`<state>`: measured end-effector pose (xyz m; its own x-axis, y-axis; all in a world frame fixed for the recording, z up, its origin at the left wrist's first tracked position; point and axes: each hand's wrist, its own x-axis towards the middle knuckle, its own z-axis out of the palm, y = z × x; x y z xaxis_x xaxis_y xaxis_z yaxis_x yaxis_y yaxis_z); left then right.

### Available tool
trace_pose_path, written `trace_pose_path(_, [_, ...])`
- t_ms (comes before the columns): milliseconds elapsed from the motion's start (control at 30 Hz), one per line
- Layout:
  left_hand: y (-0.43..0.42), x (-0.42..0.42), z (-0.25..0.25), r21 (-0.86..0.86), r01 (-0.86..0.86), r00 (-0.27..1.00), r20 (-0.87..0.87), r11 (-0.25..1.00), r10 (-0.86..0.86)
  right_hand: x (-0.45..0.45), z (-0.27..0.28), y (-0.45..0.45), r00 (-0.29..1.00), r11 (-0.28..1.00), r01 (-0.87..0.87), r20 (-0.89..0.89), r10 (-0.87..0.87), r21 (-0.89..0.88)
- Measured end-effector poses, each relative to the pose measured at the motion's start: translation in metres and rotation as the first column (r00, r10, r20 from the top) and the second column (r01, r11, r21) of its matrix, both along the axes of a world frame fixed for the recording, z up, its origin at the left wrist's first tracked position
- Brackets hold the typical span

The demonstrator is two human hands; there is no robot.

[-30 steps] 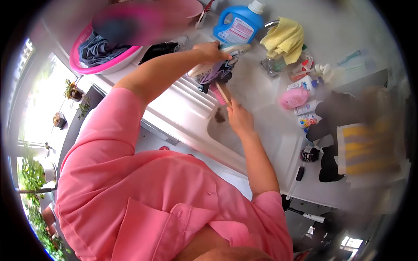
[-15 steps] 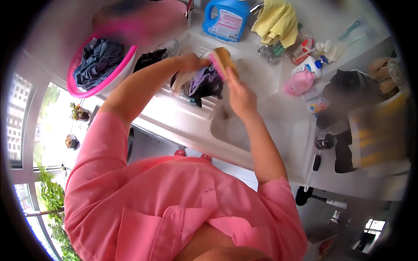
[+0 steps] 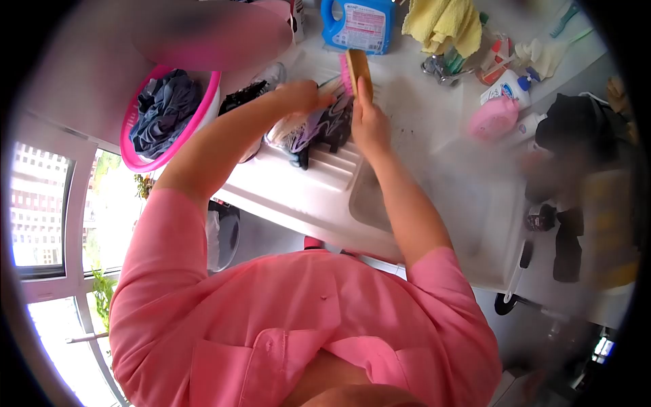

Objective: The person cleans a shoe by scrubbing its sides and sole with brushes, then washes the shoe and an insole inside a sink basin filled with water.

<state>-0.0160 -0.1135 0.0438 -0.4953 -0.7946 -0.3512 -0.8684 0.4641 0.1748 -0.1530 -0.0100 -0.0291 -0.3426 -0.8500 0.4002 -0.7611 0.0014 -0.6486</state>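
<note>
My left hand (image 3: 308,97) grips a purple, black and white shoe (image 3: 315,127) over the ribbed drainboard of the white sink (image 3: 298,197). Its fingers are wrapped over the shoe's upper edge and partly hidden. In my right hand (image 3: 370,124) is a wooden brush (image 3: 359,73) with pink bristles, held upright with the bristles facing left, against or very near the shoe. A second, dark shoe (image 3: 247,95) lies on the left, partly behind my left forearm.
A pink-rimmed basin (image 3: 211,102) with dark clothes stands at the left. Behind are a blue detergent bottle (image 3: 359,27) and a yellow cloth (image 3: 444,26) by the faucet. A pink bottle (image 3: 494,118), a white pump bottle (image 3: 508,88) and dark cloths (image 3: 576,125) lie right.
The shoe has been lowered and turned from its raised position onto the drainboard. The brush has moved from beneath the shoe to its upper right side. The view has shifted.
</note>
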Motion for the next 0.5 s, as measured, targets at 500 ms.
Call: trace_pose_path(500, [-0.039,0.022,-0.016,-0.024,0.152,0.988,-0.015,0.988,-0.152,-0.017,0.0,-0.019,0.977,0.959,0.108,0.152,-0.152,0.261])
